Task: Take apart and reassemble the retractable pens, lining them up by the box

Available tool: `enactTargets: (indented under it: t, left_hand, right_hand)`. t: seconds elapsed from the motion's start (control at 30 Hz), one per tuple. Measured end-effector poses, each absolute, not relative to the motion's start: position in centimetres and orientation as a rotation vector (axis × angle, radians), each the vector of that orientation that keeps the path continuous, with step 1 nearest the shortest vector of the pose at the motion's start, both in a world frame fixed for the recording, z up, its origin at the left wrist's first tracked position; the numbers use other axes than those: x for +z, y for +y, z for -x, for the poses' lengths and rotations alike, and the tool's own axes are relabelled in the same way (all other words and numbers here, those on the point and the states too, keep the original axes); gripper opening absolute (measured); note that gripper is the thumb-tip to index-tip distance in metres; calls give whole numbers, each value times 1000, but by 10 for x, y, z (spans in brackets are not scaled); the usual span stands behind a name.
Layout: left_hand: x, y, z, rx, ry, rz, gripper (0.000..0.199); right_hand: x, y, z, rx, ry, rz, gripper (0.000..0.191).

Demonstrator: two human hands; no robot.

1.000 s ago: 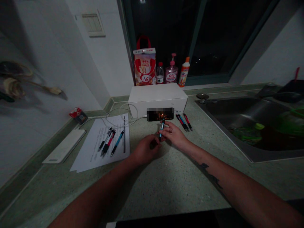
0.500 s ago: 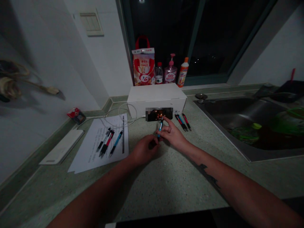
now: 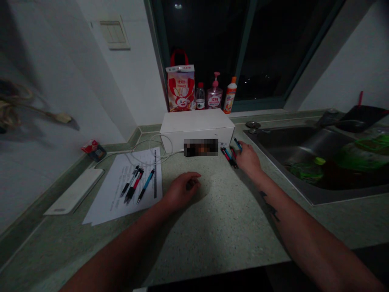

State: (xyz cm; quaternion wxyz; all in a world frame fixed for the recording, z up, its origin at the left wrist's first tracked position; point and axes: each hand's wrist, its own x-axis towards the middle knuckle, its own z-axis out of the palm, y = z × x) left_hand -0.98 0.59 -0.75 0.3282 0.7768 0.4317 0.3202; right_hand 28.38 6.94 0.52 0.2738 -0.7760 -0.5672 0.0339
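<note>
My right hand [image 3: 249, 159] is closed on a blue pen [image 3: 237, 144] at the right of the counter. Its fingers hide the pen's lower part. Just left of that hand, several red and blue pens [image 3: 227, 156] lie side by side, partly covered by the fingers. My left hand [image 3: 184, 187] rests low over the middle of the counter, holding nothing, its fingers loosely curved and apart from the thumb. Farther left, a blue pen [image 3: 146, 186], a red pen [image 3: 134, 186] and a clear, dark-tipped pen [image 3: 129, 182] lie on printed paper [image 3: 106, 202].
A white box [image 3: 197, 121] stands behind, with a blurred-out phone [image 3: 200, 148] against its front and a white cable [image 3: 142, 142] running left. Bottles [image 3: 214, 97] and a printed bag [image 3: 181, 91] line the window. The sink [image 3: 306, 198] lies right; a white flat slab [image 3: 75, 192] lies left.
My right hand has carried the blue pen rightward from the middle to beside the other pens. My left hand, earlier close to that pen, is now apart from it. The view has shifted slightly.
</note>
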Motion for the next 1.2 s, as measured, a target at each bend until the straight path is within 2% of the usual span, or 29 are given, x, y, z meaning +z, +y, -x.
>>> enactTargets:
  t: [0.23,0.4,0.5,0.73,1.07,1.2]
  left_hand:
    - [-11,6,9,822,1128,-2055,27]
    - [-9,6,9,819,1148,-2066,26]
    - [-10,8,9,837,1139,-2064,25]
    - [-13,11,10,840,1161,-2073,24]
    - [-11,11,12,832,1183,-2137,24]
    - [1,15,17,809,1351,-2214,24]
  right_hand:
    - [-2,71,-283,21,-1620,2262,45]
    - [5,68,-272,7,-1694,2298,55]
    - [7,65,-267,14,-1728,2324,51]
    - [2,60,-263,7,-1793,2302,44]
    - [-2,70,-256,-43,-1784,2248,43]
    - [-3,70,-253,-82,-1785,2232,44]
